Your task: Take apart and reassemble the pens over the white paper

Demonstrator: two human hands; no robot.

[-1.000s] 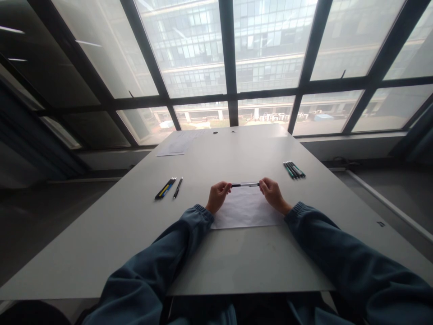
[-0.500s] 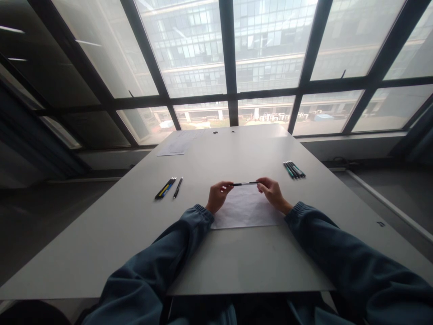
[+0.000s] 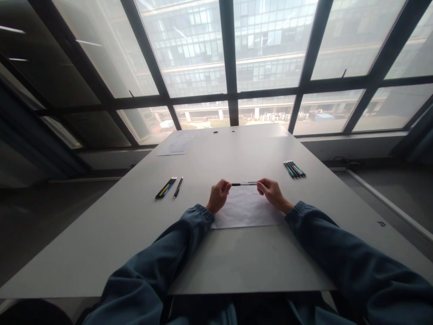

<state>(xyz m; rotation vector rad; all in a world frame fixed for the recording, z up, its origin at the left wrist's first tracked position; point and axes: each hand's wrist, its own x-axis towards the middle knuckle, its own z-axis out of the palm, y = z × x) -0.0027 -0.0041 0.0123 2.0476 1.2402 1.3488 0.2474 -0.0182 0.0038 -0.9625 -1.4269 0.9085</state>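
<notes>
A slim black pen with a pale middle section is held level between my two hands, over the far edge of a white sheet of paper. My left hand pinches its left end with closed fingers. The right end sits in the closed fingers of my right hand. Left of my left hand lies a single black pen, beside a row of dark pens with yellow and blue parts. Beyond my right hand is another row of pens, black with some green.
The white table reaches away toward tall windows. More paper lies at its far left. A small dark mark or object shows near the right edge. A round dark spot is at the far end.
The fingers of my left hand have curled tighter around the pen's left end. More of the pale section now shows toward my right hand. The other pens have stayed put.
</notes>
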